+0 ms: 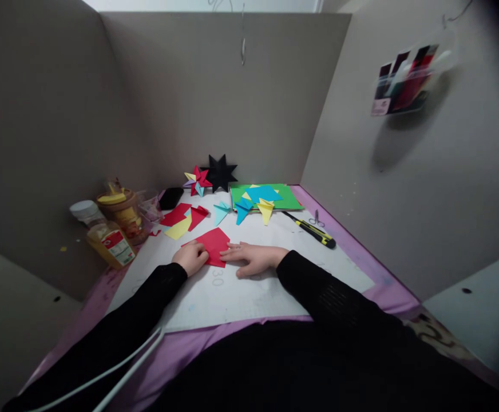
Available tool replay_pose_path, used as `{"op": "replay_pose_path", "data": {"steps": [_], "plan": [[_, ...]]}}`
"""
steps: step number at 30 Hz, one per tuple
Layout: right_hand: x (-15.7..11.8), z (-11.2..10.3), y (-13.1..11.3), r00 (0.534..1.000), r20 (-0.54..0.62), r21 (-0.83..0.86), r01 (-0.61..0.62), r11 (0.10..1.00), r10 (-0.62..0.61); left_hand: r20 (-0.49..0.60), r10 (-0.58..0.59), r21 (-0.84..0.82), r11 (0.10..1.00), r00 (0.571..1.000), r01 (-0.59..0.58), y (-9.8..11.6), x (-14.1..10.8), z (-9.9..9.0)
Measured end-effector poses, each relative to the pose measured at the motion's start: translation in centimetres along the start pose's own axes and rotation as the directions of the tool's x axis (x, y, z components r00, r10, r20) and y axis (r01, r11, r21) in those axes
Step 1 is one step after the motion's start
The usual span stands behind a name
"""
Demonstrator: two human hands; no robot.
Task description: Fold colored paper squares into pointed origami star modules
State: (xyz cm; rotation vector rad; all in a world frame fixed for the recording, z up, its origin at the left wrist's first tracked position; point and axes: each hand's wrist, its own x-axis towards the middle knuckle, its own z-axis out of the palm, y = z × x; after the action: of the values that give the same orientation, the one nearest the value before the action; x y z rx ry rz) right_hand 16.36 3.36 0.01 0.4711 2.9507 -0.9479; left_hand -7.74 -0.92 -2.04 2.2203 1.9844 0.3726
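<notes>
A red sheet of paper [216, 240] lies on the white sheet, with one corner toward the back. At its left side my left hand [191, 257] rests with curled fingers, closed on the paper's edge. The fingers of my right hand [253, 258] are stretched out, their tips lying on the right part of the red paper. Just behind are folded paper pieces: a red one [198, 217], a light blue one [222, 213], a blue one [244, 210] and a yellow one [266, 210].
Left stand a glue bottle [114, 243], a jar [125, 214] and a clear cup [150, 207]. A black phone-like object [171, 198], a multicoloured paper star [198, 181] and a black star [220, 173] are at the back. Right lie green paper [290, 197], a utility knife [313, 232] and scissors [317, 219].
</notes>
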Motion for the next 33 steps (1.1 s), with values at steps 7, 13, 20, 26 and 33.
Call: {"op": "replay_pose_path", "data": {"steps": [7,13,20,26,33], "plan": [[-0.15,-0.16,0.02,0.999,0.039,0.013,-0.005,1.0,0.004,-0.003,0.005,0.006,1.0,1.0,-0.005,-0.04,0.05,0.16],[-0.22,-0.21,0.03,0.999,0.044,0.049,-0.007,0.999,0.005,-0.007,0.001,0.018,1.0,1.0,-0.001,0.08,-0.01,0.1],[-0.21,-0.25,-0.1,0.999,0.041,0.044,-0.013,0.999,0.011,0.007,-0.027,0.037,0.999,1.0,0.027,0.15,-0.01,0.01],[-0.2,-0.28,-0.43,1.0,0.003,0.064,0.001,0.998,-0.001,0.002,-0.031,0.038,0.999,1.0,0.03,0.29,-0.02,0.01],[-0.28,-0.27,-0.21,1.0,0.03,0.056,-0.008,0.998,0.007,-0.001,-0.033,0.051,0.998,0.999,0.033,0.27,-0.01,0.12]]}}
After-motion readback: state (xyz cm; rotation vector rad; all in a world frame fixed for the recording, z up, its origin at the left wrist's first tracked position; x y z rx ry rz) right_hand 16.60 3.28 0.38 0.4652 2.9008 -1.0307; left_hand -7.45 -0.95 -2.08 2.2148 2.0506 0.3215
